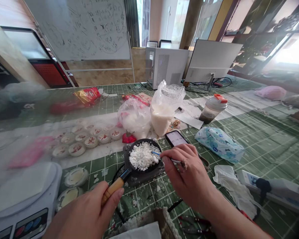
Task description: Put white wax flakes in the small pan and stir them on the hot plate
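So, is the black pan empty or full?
Not empty: the black pan holds a heap of white crumbles covering most of its inside; only a dark rim shows around them.

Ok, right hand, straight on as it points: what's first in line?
Probably the rim of the round black pan holding a crumbly white heap, just past the right hand; depth unclear.

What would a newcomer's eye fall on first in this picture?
First comes the black pan at the centre, heaped with white flakes. The left hand holds its wooden handle at the bottom, and the right hand holds a thin tool over the rim. Behind stands a plastic bag of white stuff.
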The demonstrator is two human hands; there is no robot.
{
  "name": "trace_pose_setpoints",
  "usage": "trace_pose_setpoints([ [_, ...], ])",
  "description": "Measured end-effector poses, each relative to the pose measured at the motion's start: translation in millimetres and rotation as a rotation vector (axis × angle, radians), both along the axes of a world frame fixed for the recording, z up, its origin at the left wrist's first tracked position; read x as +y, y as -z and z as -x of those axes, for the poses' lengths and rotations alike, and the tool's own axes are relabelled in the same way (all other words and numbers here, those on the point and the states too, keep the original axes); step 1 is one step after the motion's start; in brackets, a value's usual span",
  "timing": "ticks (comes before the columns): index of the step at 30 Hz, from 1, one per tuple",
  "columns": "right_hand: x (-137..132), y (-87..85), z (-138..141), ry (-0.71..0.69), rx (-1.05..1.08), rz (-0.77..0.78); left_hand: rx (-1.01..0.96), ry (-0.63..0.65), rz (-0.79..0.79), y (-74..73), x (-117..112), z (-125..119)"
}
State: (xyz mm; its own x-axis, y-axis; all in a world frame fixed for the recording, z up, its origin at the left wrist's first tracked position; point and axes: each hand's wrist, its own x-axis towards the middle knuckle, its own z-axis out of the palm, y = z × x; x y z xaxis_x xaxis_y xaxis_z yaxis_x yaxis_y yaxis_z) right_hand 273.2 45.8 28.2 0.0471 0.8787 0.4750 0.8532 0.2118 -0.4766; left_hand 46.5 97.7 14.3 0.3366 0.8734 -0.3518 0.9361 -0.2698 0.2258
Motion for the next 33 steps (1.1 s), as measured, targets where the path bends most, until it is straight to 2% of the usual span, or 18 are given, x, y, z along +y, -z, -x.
trace_pose_setpoints([
  [3, 0.8, 1.7, -0.9, -0.039, 0.007, 0.003, 0.036, -0.030, 0.075, -10.9, -2.1, -4.4],
  [6, 3.8, 4.5, -2.9, 0.017, -0.011, -0.055, 0.035, -0.033, 0.072, -10.7, -3.0, -3.3],
  [10, 8.3, 7.4, -4.9, -0.014, -0.012, 0.011, 0.008, -0.042, 0.065, -8.8, -3.2, -0.2],
  [12, 9.6, 8.4, -5.2, -0.034, 0.005, 0.009, -0.005, -0.041, 0.080, -12.6, -2.7, -1.5],
  [15, 11.3, 10.7, -5.8, 0.029, -0.007, -0.062, -0.009, -0.035, 0.138, -21.3, -1.9, -5.8],
  [17, 12.1, 12.0, -6.1, 0.035, -0.021, -0.054, 0.002, -0.038, 0.159, -24.2, -1.9, -7.8],
  [21, 9.2, 9.2, -7.1, -0.052, -0.006, -0.013, 0.009, -0.030, 0.087, -16.3, -3.4, -5.4],
  [24, 3.6, 3.4, -8.0, 0.032, -0.049, -0.103, 0.038, -0.029, 0.031, -7.1, -4.8, -2.1],
  [26, 0.7, 0.4, -6.8, 0.065, -0.098, -0.101, 0.053, -0.023, 0.011, -5.0, -5.5, -1.8],
  [30, -2.7, -1.7, -2.4, -0.060, -0.115, 0.005, 0.070, -0.008, -0.010, -12.2, -8.1, -5.5],
  [33, -5.2, -2.8, -3.4, -0.027, -0.122, -0.045, 0.076, 0.004, -0.032, -21.7, -11.5, -8.9],
])
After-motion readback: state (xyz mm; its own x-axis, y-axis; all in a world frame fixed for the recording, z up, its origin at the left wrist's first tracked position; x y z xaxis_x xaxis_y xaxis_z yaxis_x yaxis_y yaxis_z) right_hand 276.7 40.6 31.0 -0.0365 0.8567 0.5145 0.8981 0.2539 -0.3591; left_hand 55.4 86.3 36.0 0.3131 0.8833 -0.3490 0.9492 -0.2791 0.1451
